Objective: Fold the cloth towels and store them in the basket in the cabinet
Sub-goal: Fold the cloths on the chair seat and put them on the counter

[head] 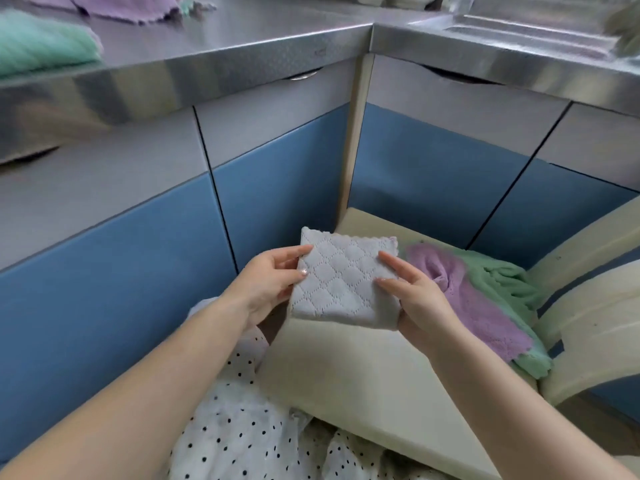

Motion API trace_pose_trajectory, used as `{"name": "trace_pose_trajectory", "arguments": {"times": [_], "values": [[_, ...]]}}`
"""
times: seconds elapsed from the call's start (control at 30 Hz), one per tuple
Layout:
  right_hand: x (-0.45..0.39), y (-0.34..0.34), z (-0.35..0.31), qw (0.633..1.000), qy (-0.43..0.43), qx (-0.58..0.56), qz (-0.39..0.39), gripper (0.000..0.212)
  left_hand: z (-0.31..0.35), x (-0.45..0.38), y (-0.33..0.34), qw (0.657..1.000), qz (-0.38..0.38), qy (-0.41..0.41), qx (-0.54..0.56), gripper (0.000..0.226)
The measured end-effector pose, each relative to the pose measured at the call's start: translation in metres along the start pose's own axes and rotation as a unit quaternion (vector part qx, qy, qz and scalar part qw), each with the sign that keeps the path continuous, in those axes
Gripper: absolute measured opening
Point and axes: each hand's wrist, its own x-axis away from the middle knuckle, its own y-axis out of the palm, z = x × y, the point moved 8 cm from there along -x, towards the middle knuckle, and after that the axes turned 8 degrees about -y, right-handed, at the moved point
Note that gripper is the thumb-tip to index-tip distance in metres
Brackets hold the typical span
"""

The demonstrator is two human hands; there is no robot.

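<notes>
While both hands are gripping it, left hand (268, 282) and right hand (417, 299) are pinching a folded grey quilted towel (343, 282). Purple towel (474, 303) and green towel (505, 289) are lying in the cream basket (363, 372).

Between the fingers (391, 263), a pale grey quilted towel (343, 285); right of them, lilac cloth (474, 306) over green cloth (509, 282); below, white dotted fabric (242, 431).

A brushed stainless-steel bench (242, 39) is wrapping around an inner corner, its front edge catching soft daylight. Below it, flat cabinet doors (138, 209), grey above and blue below, are standing closed, split by dark seams. A cream corner post (353, 133) is running down between them. At the far right, what may be a ridged steel draining board (526, 32) is sitting blurred.
</notes>
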Motion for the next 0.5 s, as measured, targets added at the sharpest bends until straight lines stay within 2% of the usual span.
{"name": "trace_pose_trajectory", "arguments": {"times": [0.17, 0.27, 0.4, 0.5], "values": [[-0.005, 0.051, -0.074, 0.994, -0.050, 0.042, -0.085, 0.032, 0.072, 0.044, -0.026, 0.994, 0.028, 0.106, -0.009, 0.038], [-0.006, 0.088, -0.122, 0.981, -0.115, 0.081, -0.132, 0.030, 0.113, 0.074, -0.044, 0.982, 0.055, 0.178, -0.018, 0.035], [0.003, 0.152, -0.177, 0.946, -0.205, 0.158, -0.197, 0.037, 0.164, 0.125, -0.079, 0.961, 0.108, 0.256, -0.002, 0.031], [0.013, 0.199, -0.204, 0.921, -0.234, 0.184, -0.250, 0.041, 0.192, 0.157, -0.102, 0.944, 0.144, 0.297, -0.001, 0.031]]}}
